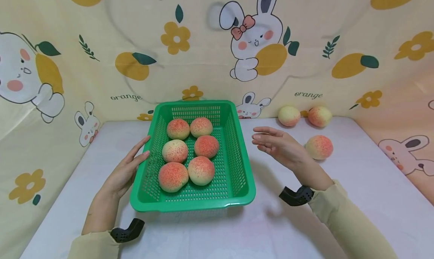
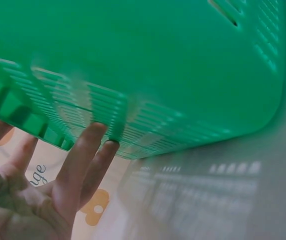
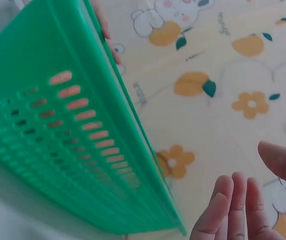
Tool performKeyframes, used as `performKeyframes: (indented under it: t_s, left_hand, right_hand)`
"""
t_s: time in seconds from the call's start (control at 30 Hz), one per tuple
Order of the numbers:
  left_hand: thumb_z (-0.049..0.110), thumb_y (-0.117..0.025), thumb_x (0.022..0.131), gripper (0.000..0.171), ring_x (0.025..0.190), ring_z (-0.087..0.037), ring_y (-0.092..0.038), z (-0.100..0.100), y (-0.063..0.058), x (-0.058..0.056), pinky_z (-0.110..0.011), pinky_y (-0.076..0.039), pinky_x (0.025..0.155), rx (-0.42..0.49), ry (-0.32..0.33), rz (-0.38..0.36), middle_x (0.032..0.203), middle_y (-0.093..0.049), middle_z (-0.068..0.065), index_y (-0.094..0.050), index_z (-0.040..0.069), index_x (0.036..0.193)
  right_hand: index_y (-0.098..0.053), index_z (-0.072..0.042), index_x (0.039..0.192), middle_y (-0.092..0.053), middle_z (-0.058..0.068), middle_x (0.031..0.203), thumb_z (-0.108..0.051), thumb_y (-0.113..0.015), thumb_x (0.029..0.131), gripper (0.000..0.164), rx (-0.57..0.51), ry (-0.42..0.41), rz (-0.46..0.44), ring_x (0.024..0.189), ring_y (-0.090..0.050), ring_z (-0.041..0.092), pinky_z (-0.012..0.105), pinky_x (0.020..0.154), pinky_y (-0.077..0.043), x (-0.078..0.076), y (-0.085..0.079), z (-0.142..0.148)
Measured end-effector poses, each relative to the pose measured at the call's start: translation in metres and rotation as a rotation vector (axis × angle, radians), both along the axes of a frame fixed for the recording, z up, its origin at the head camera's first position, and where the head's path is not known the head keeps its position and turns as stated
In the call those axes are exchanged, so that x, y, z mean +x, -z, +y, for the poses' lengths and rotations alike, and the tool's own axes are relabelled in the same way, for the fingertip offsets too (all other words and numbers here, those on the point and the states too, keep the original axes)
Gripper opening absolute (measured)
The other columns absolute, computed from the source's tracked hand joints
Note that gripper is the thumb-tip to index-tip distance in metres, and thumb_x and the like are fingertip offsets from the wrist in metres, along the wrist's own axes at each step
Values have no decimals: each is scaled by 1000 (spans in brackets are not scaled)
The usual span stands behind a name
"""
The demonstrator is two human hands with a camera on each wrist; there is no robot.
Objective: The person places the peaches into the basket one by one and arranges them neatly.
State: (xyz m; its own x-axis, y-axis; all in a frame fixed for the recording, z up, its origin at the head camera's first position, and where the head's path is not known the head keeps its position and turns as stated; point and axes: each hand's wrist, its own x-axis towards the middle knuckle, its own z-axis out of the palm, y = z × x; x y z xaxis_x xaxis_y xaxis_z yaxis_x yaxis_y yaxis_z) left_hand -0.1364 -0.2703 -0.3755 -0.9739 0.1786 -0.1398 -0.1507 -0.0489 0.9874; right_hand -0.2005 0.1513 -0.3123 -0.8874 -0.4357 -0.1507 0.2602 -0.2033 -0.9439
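A green plastic basket (image 1: 237,153) with slotted walls is at the middle of the table, several red-and-yellow peaches (image 1: 173,177) inside it. My left hand (image 1: 123,174) is at the basket's left rim, its fingers extended. In the left wrist view, fingertips (image 2: 99,129) touch the slotted side wall. To the right of the basket and apart from it, my right hand (image 1: 283,147) is raised above the table with nothing in it. Its fingers (image 3: 236,210) lie close together in the right wrist view, the thumb (image 3: 283,162) apart from them.
On the white table (image 1: 366,198), three more peaches lie at the back right: one pale (image 1: 289,116), one redder (image 1: 320,116), and one nearer (image 1: 319,147) behind my right hand. A patterned cloth (image 1: 203,74) rises along the back and sides.
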Motion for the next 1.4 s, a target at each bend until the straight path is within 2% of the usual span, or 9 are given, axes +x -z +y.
performKeyframes:
  t_s: [0.2, 0.47, 0.8, 1.07, 1.13, 1.2, 1.27, 1.3, 1.4]
  left_hand:
    - [33, -47, 102, 60, 94, -12, -68, -2, 0, 0, -32, -58, 76, 1, -1, -1, 118, -55, -1, -16, 35, 153]
    - [33, -46, 102, 60, 95, -12, -68, -2, 1, 0, -32, -58, 77, 8, 4, -5, 118, -56, 0, -16, 34, 153]
    - [33, -47, 102, 60, 93, -12, -69, -2, 1, -1, -32, -58, 75, 7, 0, 1, 114, -59, 2, -17, 34, 153]
    - [32, -47, 102, 60, 94, -12, -68, -2, 1, -1, -32, -58, 76, 11, 6, 5, 115, -59, 2, -16, 33, 153]
    - [32, -47, 102, 60, 95, -12, -68, -2, 1, -1, -32, -58, 76, 12, 8, 6, 115, -59, 2, -16, 33, 154]
    - [32, -47, 102, 60, 95, -12, -68, -2, 1, -1, -32, -58, 76, 14, 10, 6, 115, -59, 2, -16, 33, 154]
    - [32, -46, 102, 60, 95, -12, -68, -2, 1, -1, -33, -58, 76, 16, 11, 6, 115, -59, 2, -16, 32, 154]
    - [31, -46, 102, 60, 95, -12, -68, -2, 1, -1, -32, -58, 76, 19, 12, 6, 115, -59, 2, -16, 32, 154]
    - [31, -46, 102, 60, 94, -12, -68, -2, 1, -1, -32, -58, 76, 21, 14, 5, 116, -59, 2, -15, 32, 154]
  right_hand:
    - [-70, -15, 97, -70, -4, 88, -3, -58, 94, 17, -39, 82, -6, 85, -66, 10, 19, 78, -52, 0, 1, 13]
    - [-68, -17, 97, -66, -10, 94, -11, -65, 91, 9, 139, 258, 163, 92, -60, 5, 17, 81, -50, 3, 11, 25]
    - [-68, -17, 98, -66, -14, 92, -11, -70, 88, 12, 173, 463, 265, 89, -59, 1, 14, 80, -45, -1, 28, 45]
    - [-65, -32, 100, -55, -26, 91, -28, -73, 86, 16, 521, 612, 240, 106, -43, 0, 20, 95, -32, -5, 35, 59]
    - [-67, -30, 108, -56, -20, 112, -30, -73, 86, 23, 558, 636, 220, 117, -35, 0, 23, 102, -25, -5, 36, 63]
    - [-67, -28, 115, -51, -15, 123, -30, -73, 85, 30, 572, 660, 210, 114, -31, -1, 21, 97, -27, -6, 37, 66]
    - [-69, -25, 118, -57, -7, 108, -27, -76, 83, 35, 606, 717, 237, 93, -40, 0, 18, 80, -32, -8, 39, 68]
    - [-68, -21, 121, -55, -8, 117, -26, -76, 83, 40, 618, 736, 259, 99, -39, -1, 17, 85, -32, -8, 40, 70]
    - [-65, -18, 126, -60, -3, 112, -23, -77, 82, 46, 653, 789, 293, 109, -47, 5, 20, 96, -34, -12, 42, 75]
